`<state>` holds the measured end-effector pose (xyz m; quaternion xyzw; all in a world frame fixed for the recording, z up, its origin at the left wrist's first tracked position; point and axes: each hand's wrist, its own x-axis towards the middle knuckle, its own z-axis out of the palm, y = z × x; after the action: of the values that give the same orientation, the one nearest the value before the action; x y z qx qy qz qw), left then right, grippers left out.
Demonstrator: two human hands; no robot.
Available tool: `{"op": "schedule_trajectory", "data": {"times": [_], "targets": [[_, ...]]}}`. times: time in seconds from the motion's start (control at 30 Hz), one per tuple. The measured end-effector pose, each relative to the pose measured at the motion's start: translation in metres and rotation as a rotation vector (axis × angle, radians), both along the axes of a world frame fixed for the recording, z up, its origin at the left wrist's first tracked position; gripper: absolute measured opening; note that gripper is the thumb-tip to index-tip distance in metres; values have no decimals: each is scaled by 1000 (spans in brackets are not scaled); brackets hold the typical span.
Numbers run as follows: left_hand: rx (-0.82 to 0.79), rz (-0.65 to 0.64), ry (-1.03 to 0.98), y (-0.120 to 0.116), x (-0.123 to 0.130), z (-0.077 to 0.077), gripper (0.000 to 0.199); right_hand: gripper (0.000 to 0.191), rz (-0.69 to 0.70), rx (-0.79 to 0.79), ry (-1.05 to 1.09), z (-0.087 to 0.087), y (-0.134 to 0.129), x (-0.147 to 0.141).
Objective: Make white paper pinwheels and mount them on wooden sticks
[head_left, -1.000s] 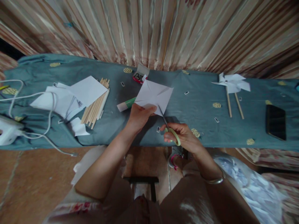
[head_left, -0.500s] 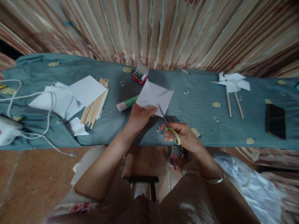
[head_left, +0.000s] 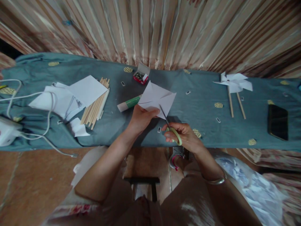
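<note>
A square sheet of white paper (head_left: 155,93) is pinched at its near left side by my left hand (head_left: 142,118), thumb on top. Slits run in from several of its corners. My right hand (head_left: 182,134) is closed around the pale yellow-green handles of a pair of scissors (head_left: 174,134). Their blades lie on the paper at its near corner, pointing toward its middle. Just left of the paper, partly beneath it, lies a green and white tube (head_left: 129,104). Behind the paper stands an open red box (head_left: 140,77) of small metal pins.
Wooden sticks (head_left: 95,105) and white paper sheets (head_left: 88,91) lie at left, beside a white cable (head_left: 49,121) and power strip (head_left: 9,131). Two pinwheels on sticks (head_left: 236,83) and a black phone (head_left: 277,121) rest at right. A plastic bag (head_left: 254,185) sits below the table.
The paper has shifted very slightly to the right in the view. Both hands keep their hold, and the scissors remain at the same cut.
</note>
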<state>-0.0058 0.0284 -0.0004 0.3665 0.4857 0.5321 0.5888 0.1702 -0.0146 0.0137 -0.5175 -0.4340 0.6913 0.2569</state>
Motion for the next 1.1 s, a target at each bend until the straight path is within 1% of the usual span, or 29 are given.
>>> {"op": "schedule_trajectory", "data": {"times": [0.17, 0.33, 0.57, 0.67, 0.83, 1.1], "targets": [[8, -2, -12, -1, 2, -1, 13, 53, 19, 20, -9, 2, 0, -1], [14, -21, -12, -2, 2, -3, 14, 54, 4, 22, -3, 2, 1, -2], [29, -14, -27, -2, 3, -4, 14, 51, 56, 52, -16, 1, 1, 0], [28, -2, -49, -2, 4, -3, 15, 54, 44, 44, -21, 1, 1, 0], [-19, 9, -19, -3, 4, 2, 14, 54, 21, 50, -6, 0, 1, -3], [-5, 6, -26, -3, 4, 1, 11, 53, 51, 99, -26, 1, 2, -5]]}}
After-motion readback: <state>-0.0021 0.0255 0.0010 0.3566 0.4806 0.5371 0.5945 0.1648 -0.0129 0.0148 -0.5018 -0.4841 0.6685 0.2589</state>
